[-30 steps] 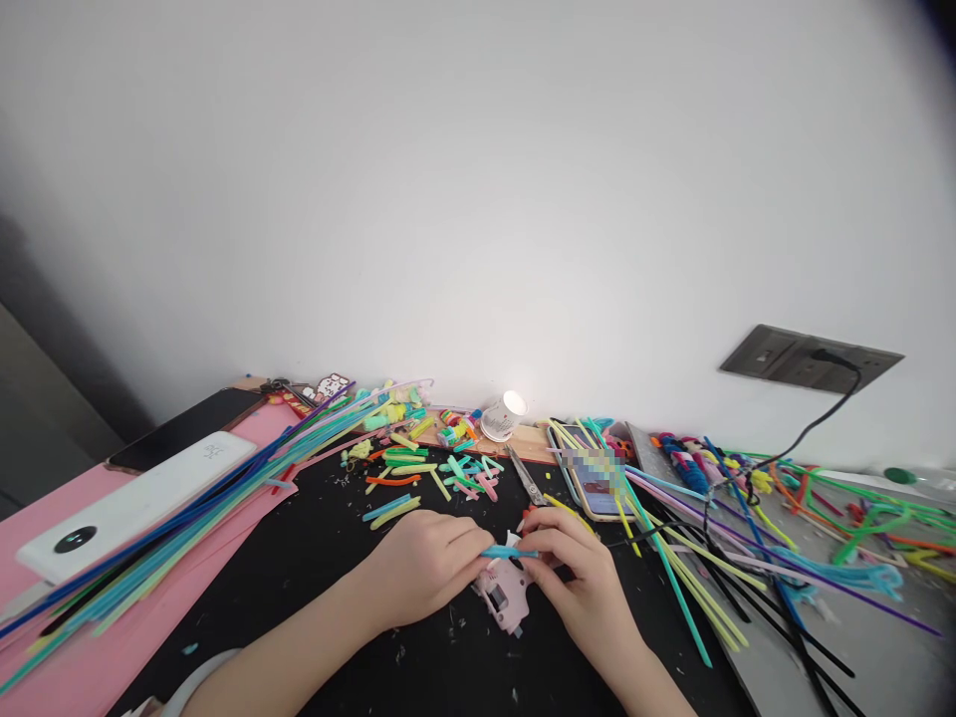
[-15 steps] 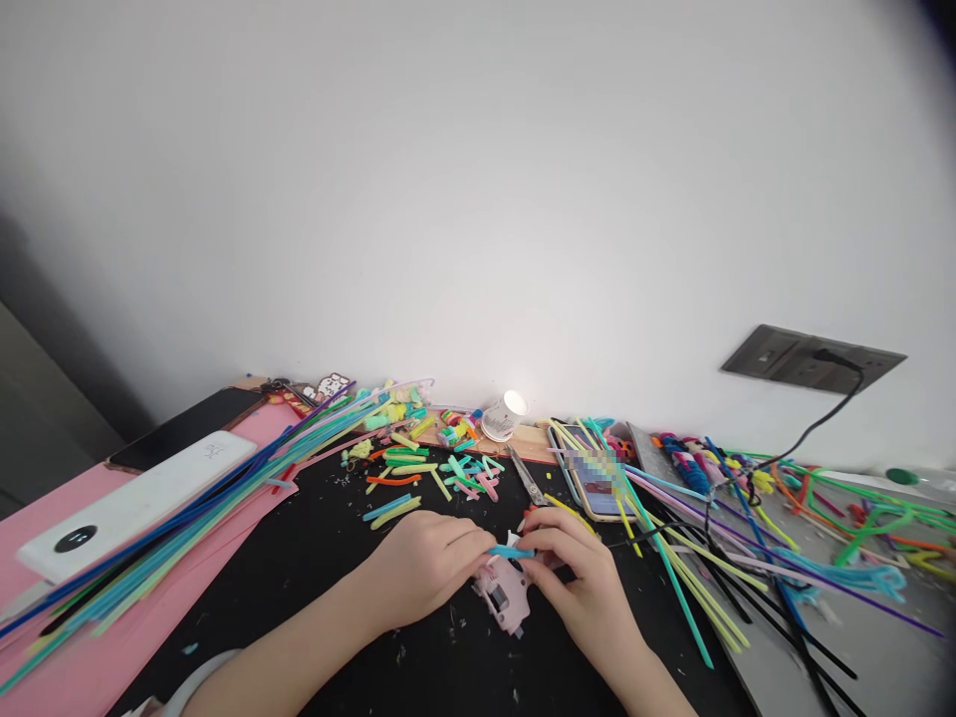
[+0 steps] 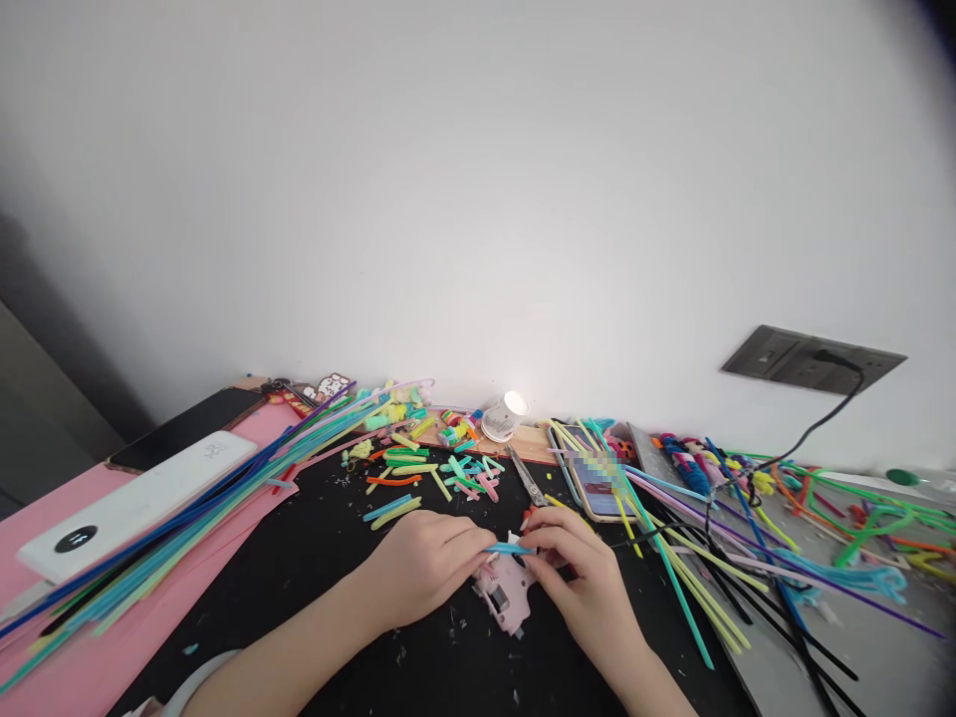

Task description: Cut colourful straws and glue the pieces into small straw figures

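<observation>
A short blue pipe cleaner piece [image 3: 509, 549] stretches level between my two hands. My left hand [image 3: 431, 564] has its fingers closed on the left end. At the other end, my right hand [image 3: 581, 570] pinches it between thumb and fingers. Just below and behind the piece is a small pink plastic device [image 3: 509, 597] with a grey part; the hands hide some of its upper edge. Scissors [image 3: 529, 478] lie beyond my right hand, their handles partly covered by it. Cut blue and yellow pieces [image 3: 394, 508] rest beyond my left hand.
Long pipe cleaners [image 3: 246, 488] lie on the left over a pink sheet, near a white power bank [image 3: 141, 503]. A paper cup [image 3: 502, 416] stands by the wall. Phones [image 3: 597, 493] and more pipe cleaners [image 3: 687, 578] lie right. A black cable [image 3: 811, 428] runs to the wall socket.
The blue piece has shifted very slightly between my fingers, more of its left part now showing. Both hands stay almost in place; everything else is unchanged.
</observation>
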Motion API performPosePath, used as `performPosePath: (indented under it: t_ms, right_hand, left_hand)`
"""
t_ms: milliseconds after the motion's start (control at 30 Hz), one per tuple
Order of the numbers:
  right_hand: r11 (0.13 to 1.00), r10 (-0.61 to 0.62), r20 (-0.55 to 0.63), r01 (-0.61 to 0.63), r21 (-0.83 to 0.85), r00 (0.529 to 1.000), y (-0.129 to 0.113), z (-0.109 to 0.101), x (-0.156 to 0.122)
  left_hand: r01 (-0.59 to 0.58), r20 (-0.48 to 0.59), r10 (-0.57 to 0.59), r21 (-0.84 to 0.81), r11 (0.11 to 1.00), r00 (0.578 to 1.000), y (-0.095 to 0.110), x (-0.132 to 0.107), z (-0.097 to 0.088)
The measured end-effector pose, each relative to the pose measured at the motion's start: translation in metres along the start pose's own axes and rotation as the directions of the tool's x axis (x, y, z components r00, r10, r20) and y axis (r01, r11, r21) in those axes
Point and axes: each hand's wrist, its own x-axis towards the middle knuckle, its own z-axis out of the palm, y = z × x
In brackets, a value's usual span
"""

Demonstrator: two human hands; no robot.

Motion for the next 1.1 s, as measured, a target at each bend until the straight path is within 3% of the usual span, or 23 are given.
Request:
performPosePath:
  t_ms: [533, 1100]
  right_hand:
    - [1.000, 0.020, 0.008, -0.020, 0.001, 1.000, 0.0003, 0.0003, -0.0016]
    - [1.000, 0.016, 0.005, -0.016, -0.001, 1.000, 0.0003, 0.0003, -0.0019]
  left_hand:
    - [0.044, 0.059, -0.042, -0.043, 0.998, 0.997, 0.0011, 0.0010, -0.0024]
    - [0.017, 0.035, -0.014, -0.069, 0.998, 0.999, 0.0004, 0.0023, -0.0024]
